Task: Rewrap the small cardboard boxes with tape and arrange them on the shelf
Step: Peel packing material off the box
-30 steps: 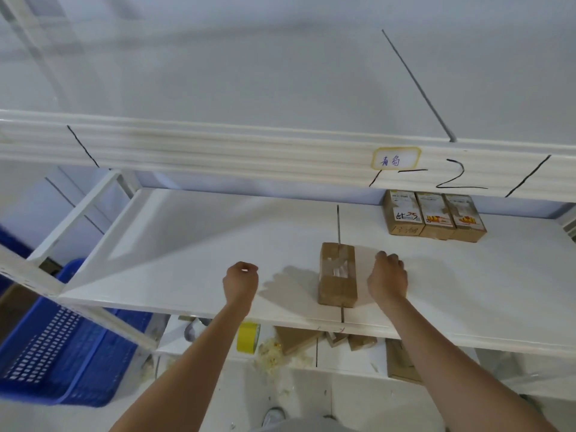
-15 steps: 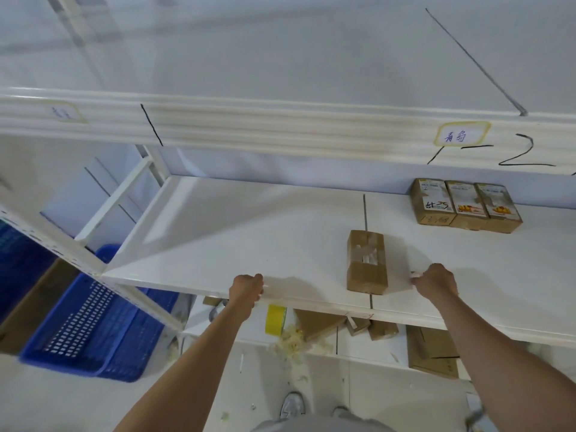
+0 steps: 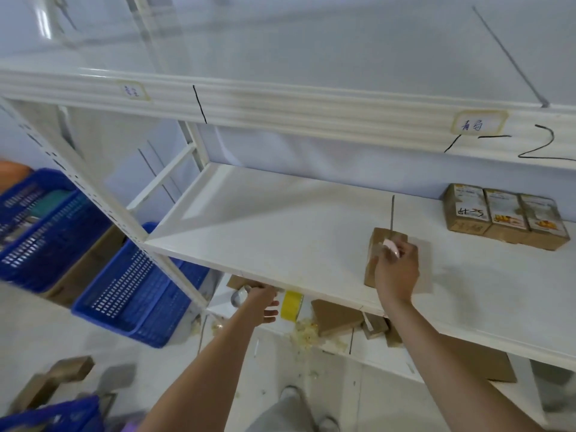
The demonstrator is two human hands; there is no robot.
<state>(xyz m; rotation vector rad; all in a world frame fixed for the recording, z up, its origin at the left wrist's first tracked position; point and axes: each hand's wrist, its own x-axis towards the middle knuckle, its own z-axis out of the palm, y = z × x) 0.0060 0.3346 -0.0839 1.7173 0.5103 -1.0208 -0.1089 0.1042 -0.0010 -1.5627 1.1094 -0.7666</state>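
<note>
Right grip (image 3: pixel 396 269) pinching white scrap over untaped box (image 3: pixel 374 260), left grip (image 3: pixel 260 302) spread reaching toward tape roll (image 3: pixel 240 297) below shelf (image 3: pixel 280 232); three boxes (image 3: pixel 505 216) arranged, rewrap pending.

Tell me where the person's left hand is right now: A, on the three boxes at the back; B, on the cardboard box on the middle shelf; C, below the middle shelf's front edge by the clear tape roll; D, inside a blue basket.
C: the left hand reaches under the middle shelf edge at the clear tape roll, beside the yellow tape roll; the right hand is at the cardboard box.
</note>
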